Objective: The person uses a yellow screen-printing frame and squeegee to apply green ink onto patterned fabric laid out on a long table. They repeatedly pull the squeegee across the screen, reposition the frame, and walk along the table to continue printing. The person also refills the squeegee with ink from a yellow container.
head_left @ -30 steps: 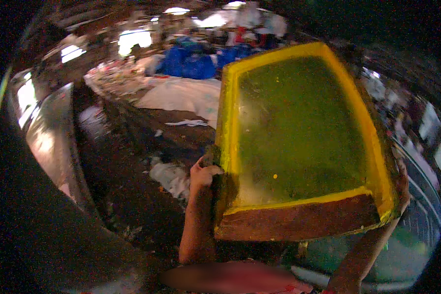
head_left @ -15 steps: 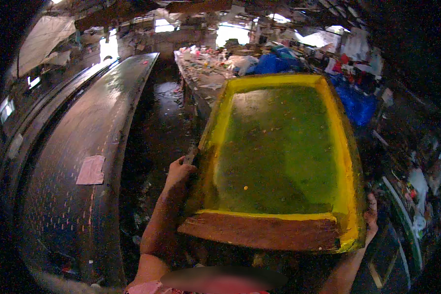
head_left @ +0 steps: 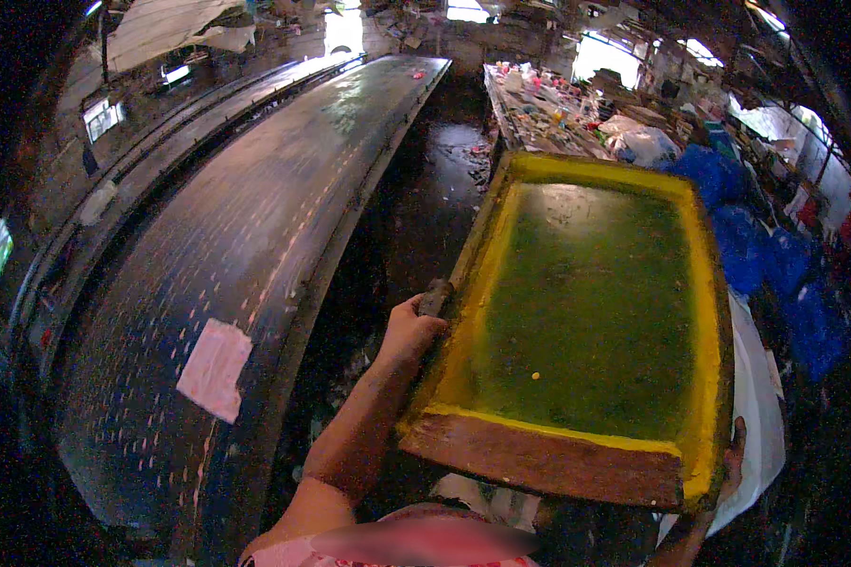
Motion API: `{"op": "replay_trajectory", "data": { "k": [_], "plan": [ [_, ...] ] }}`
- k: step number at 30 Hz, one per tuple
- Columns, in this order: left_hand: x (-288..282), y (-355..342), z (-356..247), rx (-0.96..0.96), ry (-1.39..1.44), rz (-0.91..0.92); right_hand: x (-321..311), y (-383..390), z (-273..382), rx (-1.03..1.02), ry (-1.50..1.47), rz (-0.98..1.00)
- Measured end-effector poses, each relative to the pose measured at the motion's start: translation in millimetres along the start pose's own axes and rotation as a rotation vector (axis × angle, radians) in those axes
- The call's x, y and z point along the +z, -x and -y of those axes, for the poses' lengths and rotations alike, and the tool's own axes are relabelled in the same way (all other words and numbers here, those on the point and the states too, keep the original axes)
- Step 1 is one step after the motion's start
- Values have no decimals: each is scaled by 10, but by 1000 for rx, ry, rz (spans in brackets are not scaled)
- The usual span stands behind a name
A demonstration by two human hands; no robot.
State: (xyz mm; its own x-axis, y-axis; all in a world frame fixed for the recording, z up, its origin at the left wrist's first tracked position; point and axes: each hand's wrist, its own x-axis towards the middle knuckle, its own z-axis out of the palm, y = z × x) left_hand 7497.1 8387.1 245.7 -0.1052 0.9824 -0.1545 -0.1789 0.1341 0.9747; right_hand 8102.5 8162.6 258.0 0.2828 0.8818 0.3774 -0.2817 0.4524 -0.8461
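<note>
A screen printing frame (head_left: 714, 312) with yellow borders is held up in front of me, tilted, between my two hands. Its dark green mesh (head_left: 586, 312) carries a small yellow-orange dot, and a bare brown wooden strip (head_left: 548, 460) runs along the near edge. My left hand (head_left: 414, 331) is closed at the left side, the thumb by a small dark grey piece (head_left: 435, 298) whose kind I cannot make out. At the lower right side my right hand (head_left: 734, 463) grips the frame, its fingers partly hidden behind the edge.
On the left stretches a long dark printing table (head_left: 284, 208) with a pink cloth piece (head_left: 216, 369) lying on it. A cluttered table (head_left: 548, 113) stands farther back. Blue bags (head_left: 742, 246) and a white sheet or bag (head_left: 761, 406) are at the right. A dark aisle (head_left: 444, 180) separates the tables.
My view has turned left, so the long table and the pink cloth sit farther right in the picture. The frame stays in both hands and appears shifted right. A white sheet or bag now shows beside it.
</note>
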Motion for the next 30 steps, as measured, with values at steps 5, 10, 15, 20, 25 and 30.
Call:
{"op": "replay_trajectory", "data": {
  "k": [5, 10, 15, 20, 25, 30],
  "plan": [
    [-54, -1772, -309, 41, -108, -116, 433, -1849, -1132, 67, 6, -112],
    [-628, -3494, -602, 58, -92, -252, 1252, -3955, -2531, 139, -273, 160],
    [-1078, -4624, -1376, -13, -241, -496, 2090, -5860, -4015, 94, -14, 232],
    [-2175, -5724, -1463, 68, -112, -571, 3484, -7291, -5420, 190, -19, 394],
    [-3415, -7190, -1293, 173, -156, -775, 4692, -8747, -6834, 359, -174, 547],
    [-3161, -8890, -1716, 112, -119, -826, 5785, -10204, -7660, 467, -312, 494]
  ]
}}
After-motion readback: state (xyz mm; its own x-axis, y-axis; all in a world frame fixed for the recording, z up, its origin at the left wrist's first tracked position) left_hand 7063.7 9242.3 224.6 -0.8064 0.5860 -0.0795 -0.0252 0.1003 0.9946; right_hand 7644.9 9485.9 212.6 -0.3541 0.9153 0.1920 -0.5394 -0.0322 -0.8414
